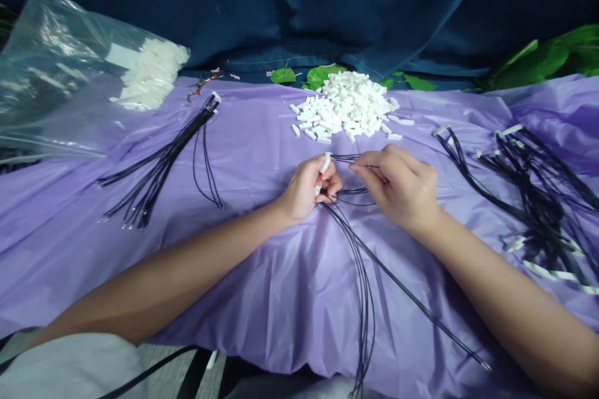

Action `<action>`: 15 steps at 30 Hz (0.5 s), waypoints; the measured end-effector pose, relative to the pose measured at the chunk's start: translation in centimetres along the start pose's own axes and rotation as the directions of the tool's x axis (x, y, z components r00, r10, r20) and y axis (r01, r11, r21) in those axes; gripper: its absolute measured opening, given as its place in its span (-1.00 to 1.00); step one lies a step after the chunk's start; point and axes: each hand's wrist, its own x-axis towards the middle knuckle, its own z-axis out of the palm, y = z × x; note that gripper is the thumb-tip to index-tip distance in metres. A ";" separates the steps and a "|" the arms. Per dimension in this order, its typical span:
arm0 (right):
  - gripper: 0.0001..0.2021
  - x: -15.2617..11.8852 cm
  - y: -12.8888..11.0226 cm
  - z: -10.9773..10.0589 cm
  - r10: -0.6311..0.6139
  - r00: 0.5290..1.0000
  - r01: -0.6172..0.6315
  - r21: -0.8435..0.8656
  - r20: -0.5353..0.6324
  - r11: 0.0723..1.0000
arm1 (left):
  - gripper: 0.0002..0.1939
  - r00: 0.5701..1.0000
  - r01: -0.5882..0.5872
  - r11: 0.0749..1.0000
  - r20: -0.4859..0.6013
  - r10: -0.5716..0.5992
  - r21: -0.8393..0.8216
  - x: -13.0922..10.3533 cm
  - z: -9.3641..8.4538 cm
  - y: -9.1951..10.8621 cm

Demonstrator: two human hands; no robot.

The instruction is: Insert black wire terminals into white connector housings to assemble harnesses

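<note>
My left hand (311, 190) is closed on a white plastic connector (326, 163), held between thumb and fingers. A second small white piece shows lower down among the fingers. Thin black wires (344, 158) run from the connector to my right hand (397, 184), whose thumb and forefinger pinch them. More black wires (360, 262) hang from under my left hand toward the table's front edge, one bunch slanting off to the right. The wire ends inside my right hand are hidden by its fingers.
A heap of white connectors (349, 106) lies at the back middle. Bundled black wires (161, 162) rest on the left, and a tangle of wires with connectors (538, 199) on the right. A clear plastic bag (70, 75) holds white pieces. Purple sheeting (262, 268) covers the table.
</note>
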 end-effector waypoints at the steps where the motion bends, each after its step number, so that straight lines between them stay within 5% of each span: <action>1: -0.95 0.0 0.0 0.0 -0.002 1.000 0.002 -0.003 -0.001 1.000 | -0.72 1.000 0.004 1.000 0.002 -0.004 0.003 0.0 0.0 0.0; 15: -0.90 -0.1 -0.6 0.1 -0.097 0.995 0.099 -0.164 0.021 0.981 | -0.69 0.996 0.013 1.000 0.084 -0.015 0.026 -0.1 -0.2 0.1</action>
